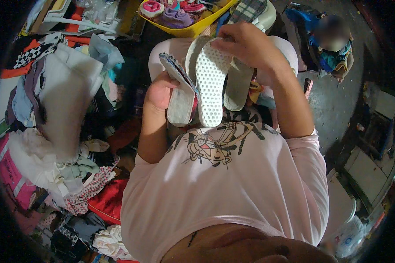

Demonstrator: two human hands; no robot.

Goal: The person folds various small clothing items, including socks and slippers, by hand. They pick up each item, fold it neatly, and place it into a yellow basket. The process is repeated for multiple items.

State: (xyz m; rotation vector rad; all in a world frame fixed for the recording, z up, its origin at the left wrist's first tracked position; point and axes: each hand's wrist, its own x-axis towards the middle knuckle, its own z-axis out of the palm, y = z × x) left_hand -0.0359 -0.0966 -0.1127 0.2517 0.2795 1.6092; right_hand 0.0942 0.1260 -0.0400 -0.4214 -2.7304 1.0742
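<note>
My left hand (161, 90) grips a bundle of fabric-edged shoe soles (180, 105), pale on the face towards me, with blue and red cloth along the edges. Beside the bundle stands a white insole (211, 88) covered in small dimples or holes. The fingers of my right hand (242, 44) close over its top end. A plain greyish sole (238, 88) rests to the right of it, over my lap, partly under my right hand. Another pale sole (191, 60) shows behind the dimpled insole, mostly hidden.
Beyond my knees is a yellow basin (187, 33) of rolled knitted items (177, 18). Plaid cloth (247, 11) lies beside it. Heaped clothes and a folded white sheet (67, 82) fill the left. At the right, a bundle of coloured cloth (332, 62) and a pink object (308, 87) lie on the dark floor.
</note>
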